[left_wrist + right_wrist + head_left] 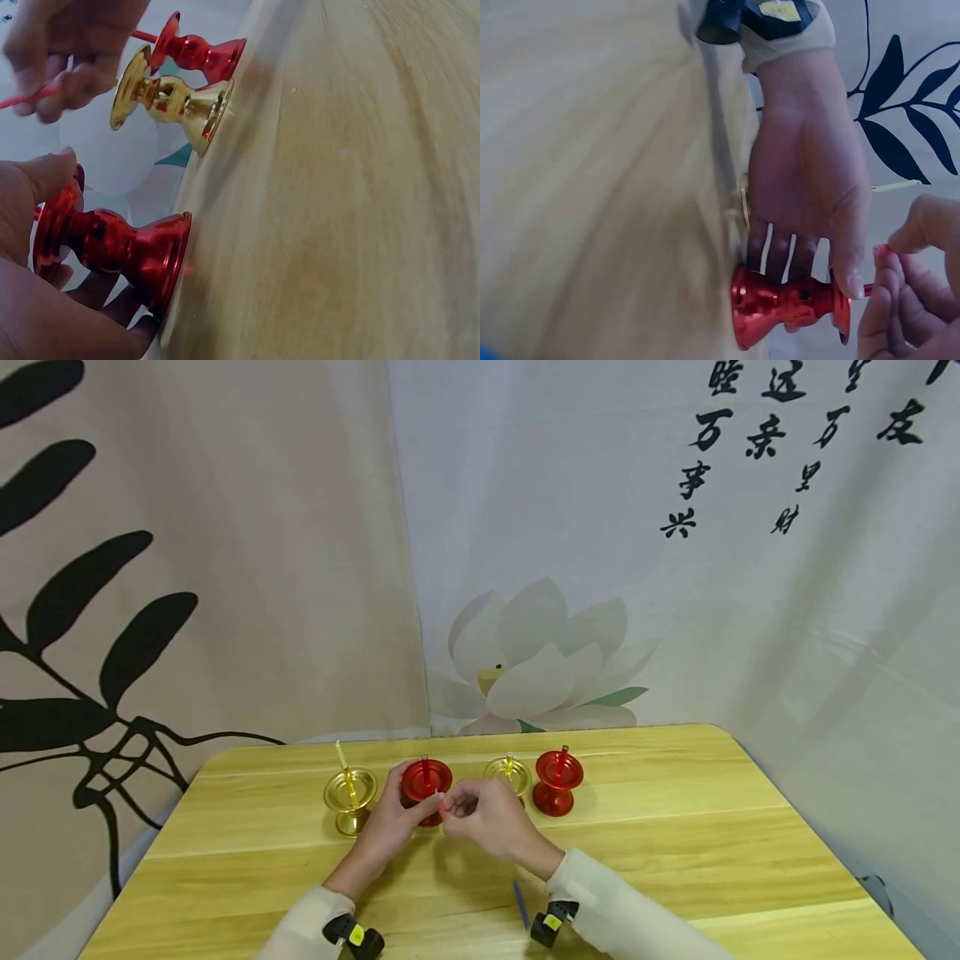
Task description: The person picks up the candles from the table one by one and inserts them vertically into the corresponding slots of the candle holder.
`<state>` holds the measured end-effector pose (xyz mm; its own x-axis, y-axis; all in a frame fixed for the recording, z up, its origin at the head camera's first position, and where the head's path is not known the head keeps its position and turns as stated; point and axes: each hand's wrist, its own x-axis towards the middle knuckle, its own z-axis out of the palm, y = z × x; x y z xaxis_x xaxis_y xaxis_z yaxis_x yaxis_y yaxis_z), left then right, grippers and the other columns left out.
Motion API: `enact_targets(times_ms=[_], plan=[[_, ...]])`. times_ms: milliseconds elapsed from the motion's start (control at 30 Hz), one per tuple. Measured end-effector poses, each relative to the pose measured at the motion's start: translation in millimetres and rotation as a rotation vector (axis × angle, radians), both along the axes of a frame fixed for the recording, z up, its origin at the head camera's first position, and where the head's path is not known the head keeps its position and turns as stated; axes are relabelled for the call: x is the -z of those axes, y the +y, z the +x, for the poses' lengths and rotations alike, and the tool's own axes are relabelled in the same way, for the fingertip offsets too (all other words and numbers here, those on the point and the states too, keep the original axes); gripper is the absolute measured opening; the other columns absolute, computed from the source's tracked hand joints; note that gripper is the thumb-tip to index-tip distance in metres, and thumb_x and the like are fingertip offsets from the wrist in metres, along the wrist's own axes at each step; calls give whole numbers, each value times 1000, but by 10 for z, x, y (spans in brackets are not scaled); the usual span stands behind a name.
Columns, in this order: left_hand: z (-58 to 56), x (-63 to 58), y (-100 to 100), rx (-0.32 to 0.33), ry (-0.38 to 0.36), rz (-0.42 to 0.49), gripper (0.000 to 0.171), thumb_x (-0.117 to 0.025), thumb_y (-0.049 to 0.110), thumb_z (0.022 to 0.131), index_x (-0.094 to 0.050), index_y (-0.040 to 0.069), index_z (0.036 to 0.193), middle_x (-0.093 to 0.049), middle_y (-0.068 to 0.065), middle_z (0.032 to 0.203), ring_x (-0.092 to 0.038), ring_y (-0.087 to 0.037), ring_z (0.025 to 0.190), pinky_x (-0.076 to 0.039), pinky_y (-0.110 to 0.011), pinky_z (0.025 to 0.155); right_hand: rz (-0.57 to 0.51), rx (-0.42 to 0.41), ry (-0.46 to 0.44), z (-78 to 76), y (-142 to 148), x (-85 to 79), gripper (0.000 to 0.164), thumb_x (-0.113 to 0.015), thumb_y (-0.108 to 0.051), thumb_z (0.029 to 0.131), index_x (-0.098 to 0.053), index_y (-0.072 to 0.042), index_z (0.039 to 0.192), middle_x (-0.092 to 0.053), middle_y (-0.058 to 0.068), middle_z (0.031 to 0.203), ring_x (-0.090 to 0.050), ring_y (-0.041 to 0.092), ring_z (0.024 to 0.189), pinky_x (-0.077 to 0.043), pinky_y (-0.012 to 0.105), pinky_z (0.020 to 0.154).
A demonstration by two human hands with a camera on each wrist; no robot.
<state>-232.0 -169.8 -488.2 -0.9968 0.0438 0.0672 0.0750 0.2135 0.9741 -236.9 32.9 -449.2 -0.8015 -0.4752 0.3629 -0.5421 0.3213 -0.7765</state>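
My left hand (393, 827) grips a red metal candle holder (426, 783), its thumb on the rim and its fingers behind. The holder stands upright on the table, and a thin red candle (868, 289) sticks up from its dish. Just above and in front of it, my right hand (491, 814) pinches another thin red stick, which looks like a candle (30, 96). A gold candle holder (176, 101) stands behind the right hand, partly hidden in the head view. Left of the left hand is another gold holder (351, 797) with a tall, leaning yellow candle (342, 755).
To the right stands a second red candle holder (555, 797) with a short red candle. A blue stick (521, 903) lies on the wooden table (712, 843) near the right sleeve. A printed curtain (300, 568) hangs right behind the table's far edge.
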Motion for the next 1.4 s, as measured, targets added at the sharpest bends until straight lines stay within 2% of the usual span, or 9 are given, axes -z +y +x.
enact_targets(times_ms=[167, 400, 633, 867, 1033, 1233, 1400], plan=[[3, 1, -11, 13, 1, 5, 73, -73, 18, 108, -31, 4, 167, -51, -29, 158, -51, -45, 147, -46, -58, 117, -41, 35, 31, -120, -88, -75, 9, -78, 1, 87, -78, -7, 89, -74, -5, 80, -66, 4, 73, -58, 22, 68], [-3, 0, 4, 27, -8, 34, 75, -75, 20, 107, -33, 5, 166, -52, -27, 159, -53, -42, 146, -45, -57, 119, -87, 66, 62, -278, -189, -179, 1, -80, -3, 93, -80, -3, 93, -77, -1, 82, -70, 5, 74, -61, 24, 69], [-18, 7, 13, 26, -24, 43, 77, -78, 26, 105, -34, 7, 165, -56, -24, 155, -55, -40, 144, -47, -53, 117, -105, 101, 111, -378, -266, -236, 5, -79, -3, 95, -82, -1, 98, -81, 3, 88, -74, 9, 78, -63, 24, 74], [-13, 29, 5, 22, 16, 0, 76, -78, 31, 104, -37, 5, 163, -59, -25, 151, -58, -42, 139, -51, -53, 112, -139, 105, 206, -453, -318, -252, 4, -79, -3, 96, -82, -2, 95, -82, 6, 91, -78, 14, 81, -63, 26, 75], [-22, 54, -13, 25, 28, -16, 77, -77, 38, 104, -37, 6, 162, -59, -24, 151, -58, -41, 139, -52, -48, 111, -128, 96, 216, -488, -342, -246, 4, -78, -2, 96, -82, -2, 97, -82, 6, 92, -79, 16, 84, -63, 24, 76], [-25, 63, -14, 29, 34, 6, 76, -77, 32, 105, -36, 3, 162, -57, -26, 151, -57, -44, 139, -52, -53, 112, -121, 87, 231, -506, -357, -230, 4, -78, -2, 98, -81, -1, 99, -82, 7, 95, -80, 19, 87, -63, 25, 77], [-65, 83, -28, 10, -31, 7, 78, -80, 33, 103, -37, 10, 164, -58, -19, 154, -56, -36, 142, -49, -50, 116, -108, 73, 255, -525, -363, -224, 5, -78, -1, 99, -81, 1, 101, -83, 8, 98, -81, 20, 90, -63, 25, 79]])
